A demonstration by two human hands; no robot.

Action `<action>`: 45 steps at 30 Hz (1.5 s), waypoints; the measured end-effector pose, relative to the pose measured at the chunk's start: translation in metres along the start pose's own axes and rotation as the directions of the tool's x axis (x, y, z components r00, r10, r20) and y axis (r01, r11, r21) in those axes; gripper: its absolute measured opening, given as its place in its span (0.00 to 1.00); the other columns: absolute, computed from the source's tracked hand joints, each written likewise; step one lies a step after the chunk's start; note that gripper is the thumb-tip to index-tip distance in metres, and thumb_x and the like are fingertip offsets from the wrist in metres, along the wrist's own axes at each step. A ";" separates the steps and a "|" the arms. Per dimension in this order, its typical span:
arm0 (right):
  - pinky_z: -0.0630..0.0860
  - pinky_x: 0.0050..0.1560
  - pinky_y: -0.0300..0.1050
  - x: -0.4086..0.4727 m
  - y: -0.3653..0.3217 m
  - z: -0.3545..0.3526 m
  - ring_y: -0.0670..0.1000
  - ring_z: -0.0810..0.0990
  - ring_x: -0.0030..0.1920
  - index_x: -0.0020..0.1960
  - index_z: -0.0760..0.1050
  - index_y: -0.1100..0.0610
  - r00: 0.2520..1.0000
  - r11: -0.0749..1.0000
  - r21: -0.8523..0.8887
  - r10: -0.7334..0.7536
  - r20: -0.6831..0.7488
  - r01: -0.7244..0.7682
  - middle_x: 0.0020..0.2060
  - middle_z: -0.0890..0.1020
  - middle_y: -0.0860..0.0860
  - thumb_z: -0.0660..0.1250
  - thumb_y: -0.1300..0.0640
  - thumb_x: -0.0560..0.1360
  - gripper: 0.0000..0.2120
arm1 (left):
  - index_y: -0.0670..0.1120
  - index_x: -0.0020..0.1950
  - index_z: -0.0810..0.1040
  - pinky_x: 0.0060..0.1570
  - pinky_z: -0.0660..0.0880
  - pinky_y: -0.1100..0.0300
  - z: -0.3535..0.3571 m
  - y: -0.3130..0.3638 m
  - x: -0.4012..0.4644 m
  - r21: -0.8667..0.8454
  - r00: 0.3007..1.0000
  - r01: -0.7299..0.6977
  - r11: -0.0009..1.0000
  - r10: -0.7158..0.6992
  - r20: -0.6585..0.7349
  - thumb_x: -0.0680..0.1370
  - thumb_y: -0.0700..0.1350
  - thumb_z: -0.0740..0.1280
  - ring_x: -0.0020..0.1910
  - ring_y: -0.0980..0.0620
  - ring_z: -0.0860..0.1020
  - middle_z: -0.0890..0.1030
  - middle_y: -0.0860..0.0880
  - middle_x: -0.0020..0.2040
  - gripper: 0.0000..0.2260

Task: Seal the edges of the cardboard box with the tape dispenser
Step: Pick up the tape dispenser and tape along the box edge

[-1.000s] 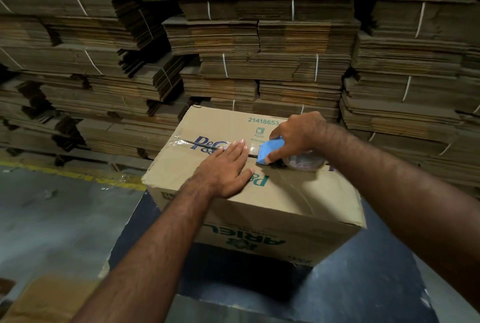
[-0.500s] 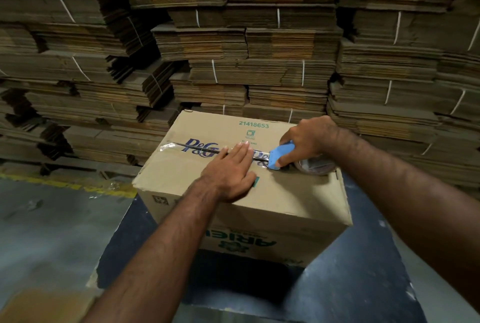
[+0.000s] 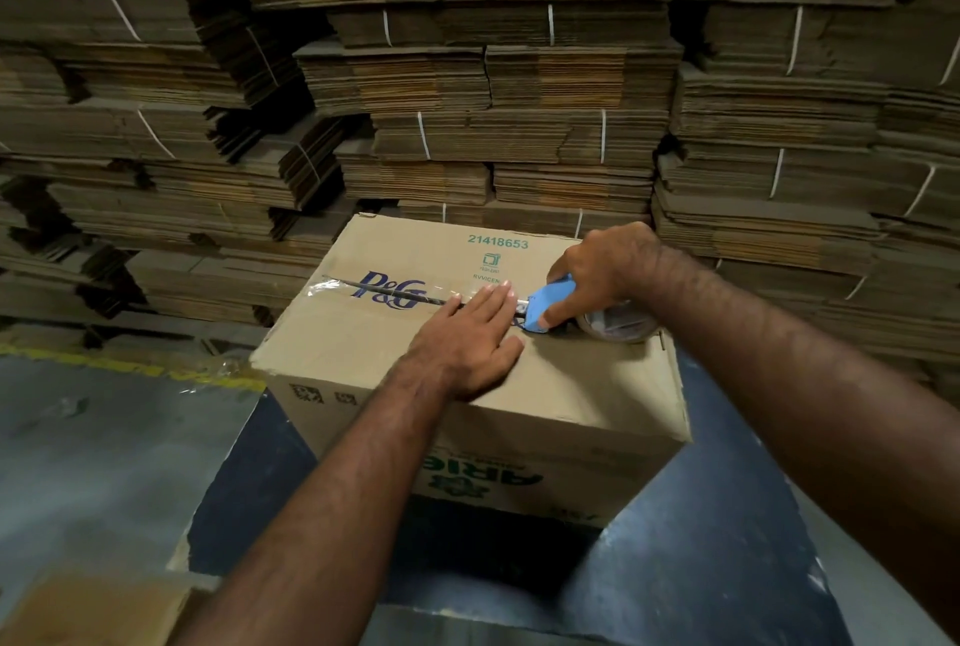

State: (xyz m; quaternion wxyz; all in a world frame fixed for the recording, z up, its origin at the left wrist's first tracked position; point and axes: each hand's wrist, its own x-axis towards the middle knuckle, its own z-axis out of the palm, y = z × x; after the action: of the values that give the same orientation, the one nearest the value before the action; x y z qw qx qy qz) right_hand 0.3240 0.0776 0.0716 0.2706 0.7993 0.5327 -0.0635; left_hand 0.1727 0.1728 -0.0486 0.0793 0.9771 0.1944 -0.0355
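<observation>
fingers [image 3: 496,293] of the left hand [image 3: 465,338] lie flat and close together, pressed down on the clear tape [image 3: 332,286] running along the top seam of the cardboard box [image 3: 363,349]. right hand [image 3: 602,266] is curled tight around the blue tape dispenser [image 3: 550,302], thumb on its side — the roll [image 3: 621,325] rests near the box's right edge. box sits on a dark blue table [image 3: 701,541], bundled flat cardboard stacks [image 3: 519,73] just behind it.

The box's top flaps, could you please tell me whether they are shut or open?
Shut: the flaps of the cardboard box lie flat, clear tape along part of their seam, left hand pressing them.
</observation>
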 end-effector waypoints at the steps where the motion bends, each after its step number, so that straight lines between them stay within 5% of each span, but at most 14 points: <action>1: 0.72 0.55 0.54 0.000 0.002 0.000 0.53 0.75 0.64 0.73 0.67 0.37 1.000 1.000 0.009 -0.007 0.005 0.007 0.67 0.76 0.48 0.55 0.18 0.64 0.43 | 0.50 0.82 0.43 0.79 0.45 0.49 0.001 -0.001 0.000 0.000 1.000 0.004 1.000 -0.004 0.003 0.82 0.60 0.43 0.81 0.56 0.43 0.42 0.53 0.82 0.30; 14: 0.77 0.54 0.52 -0.030 0.064 0.033 0.49 0.78 0.56 0.68 0.69 0.34 0.997 0.995 0.079 0.049 0.054 -0.053 0.59 0.80 0.43 0.54 0.15 0.59 0.43 | 0.50 0.82 0.40 0.79 0.42 0.49 0.000 0.001 -0.007 0.035 1.000 0.021 0.999 -0.021 -0.010 0.83 0.61 0.42 0.80 0.56 0.42 0.39 0.52 0.82 0.30; 21: 0.73 0.58 0.55 -0.025 0.058 0.031 0.50 0.76 0.60 0.69 0.69 0.35 0.998 0.997 0.063 0.047 0.046 -0.050 0.61 0.79 0.43 0.57 0.17 0.62 0.40 | 0.43 0.82 0.44 0.79 0.44 0.48 0.001 0.062 0.016 0.030 0.997 -0.072 0.997 0.072 -0.001 0.81 0.58 0.43 0.81 0.50 0.45 0.44 0.45 0.83 0.32; 34: 0.72 0.54 0.52 -0.020 0.063 0.038 0.50 0.76 0.59 0.70 0.70 0.38 1.000 0.995 0.103 0.014 0.018 -0.016 0.61 0.79 0.44 0.58 0.19 0.64 0.40 | 0.46 0.82 0.47 0.79 0.47 0.47 0.011 0.072 0.012 -0.011 1.000 0.001 1.000 -0.001 -0.023 0.79 0.69 0.42 0.81 0.52 0.47 0.47 0.48 0.83 0.38; 45: 0.66 0.54 0.56 -0.013 0.064 0.033 0.52 0.74 0.61 0.65 0.75 0.39 1.000 0.990 0.139 -0.002 0.024 -0.002 0.62 0.78 0.43 0.58 0.19 0.64 0.37 | 0.46 0.82 0.45 0.78 0.44 0.51 0.001 0.074 0.029 -0.042 1.000 -0.018 0.999 0.018 -0.012 0.79 0.60 0.44 0.81 0.53 0.46 0.46 0.48 0.83 0.35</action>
State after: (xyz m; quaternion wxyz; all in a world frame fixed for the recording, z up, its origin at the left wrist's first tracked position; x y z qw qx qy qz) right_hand 0.3812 0.0319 0.0722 0.2206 0.8155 0.5237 -0.1100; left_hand 0.2275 0.1161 -0.0418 0.0989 0.9771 0.1868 -0.0248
